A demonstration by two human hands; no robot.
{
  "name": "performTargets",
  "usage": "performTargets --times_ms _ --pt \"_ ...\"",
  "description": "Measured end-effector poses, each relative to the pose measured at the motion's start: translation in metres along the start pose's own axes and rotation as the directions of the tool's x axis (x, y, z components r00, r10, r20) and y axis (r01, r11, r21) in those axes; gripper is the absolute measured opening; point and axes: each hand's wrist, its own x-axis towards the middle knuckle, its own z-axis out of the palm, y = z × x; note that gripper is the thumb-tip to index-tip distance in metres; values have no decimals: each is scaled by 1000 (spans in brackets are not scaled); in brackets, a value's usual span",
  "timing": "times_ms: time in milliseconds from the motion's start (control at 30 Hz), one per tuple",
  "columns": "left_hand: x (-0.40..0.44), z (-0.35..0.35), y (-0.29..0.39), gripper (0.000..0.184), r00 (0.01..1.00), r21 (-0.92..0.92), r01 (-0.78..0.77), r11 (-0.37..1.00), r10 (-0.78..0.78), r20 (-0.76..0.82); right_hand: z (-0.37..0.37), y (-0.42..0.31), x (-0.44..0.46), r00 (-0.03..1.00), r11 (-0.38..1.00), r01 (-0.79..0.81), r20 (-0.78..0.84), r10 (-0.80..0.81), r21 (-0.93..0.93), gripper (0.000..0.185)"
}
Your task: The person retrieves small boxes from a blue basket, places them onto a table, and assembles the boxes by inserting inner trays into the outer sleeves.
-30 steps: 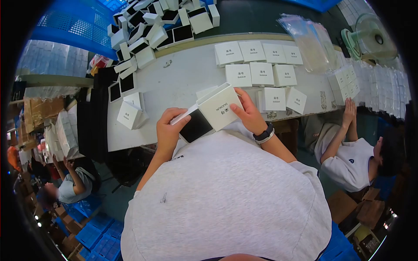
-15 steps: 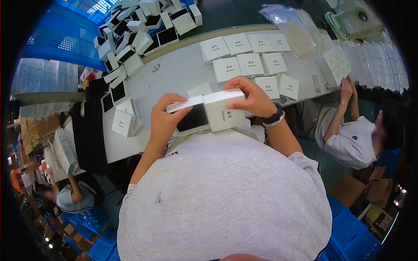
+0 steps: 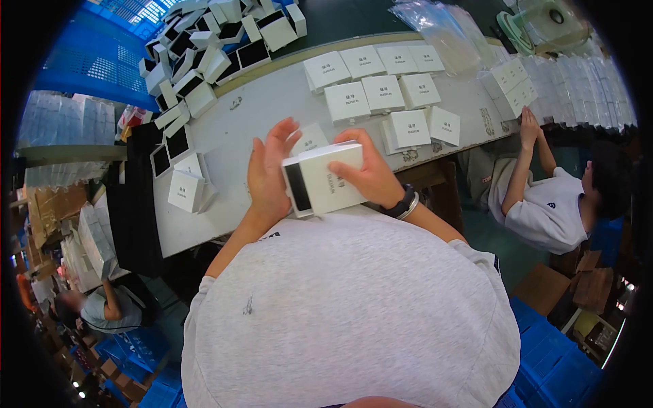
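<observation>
In the head view my right hand point(image 3: 374, 173) grips a small white printed box point(image 3: 333, 194) in front of my chest, thumb across its printed face. At the box's left end a dark strip of its inner part point(image 3: 297, 187) shows beside the white sleeve. My left hand point(image 3: 271, 173) is open, fingers stretched upward, its palm close against that left end; whether it touches cannot be told. Behind the held box another white box point(image 3: 312, 136) lies on the table, partly hidden.
Rows of white boxes point(image 3: 383, 92) stand on the table point(image 3: 262, 102). Open boxes are heaped point(image 3: 201, 95) at back left, with several more point(image 3: 185, 190) at left. Clear bags point(image 3: 442, 30) lie at the back. A co-worker point(image 3: 544, 204) at right touches stacked boxes point(image 3: 510, 88).
My left hand has let go of the box's dark inner part and opened. That part now sits deeper in the white sleeve, with only a narrow strip showing.
</observation>
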Motion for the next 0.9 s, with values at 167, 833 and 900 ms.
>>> performTargets --times_ms 167,833,900 --pt "13 1 10 73 986 -91 123 988 -111 126 6 -5 8 985 983 170 -19 -171 -66 50" --pt "40 -93 -82 54 918 486 359 797 -210 -336 -1 145 61 962 964 -267 -57 268 20 52" --pt "41 -103 -99 53 946 595 319 738 -205 -252 -1 135 52 966 968 -240 87 245 -71 50"
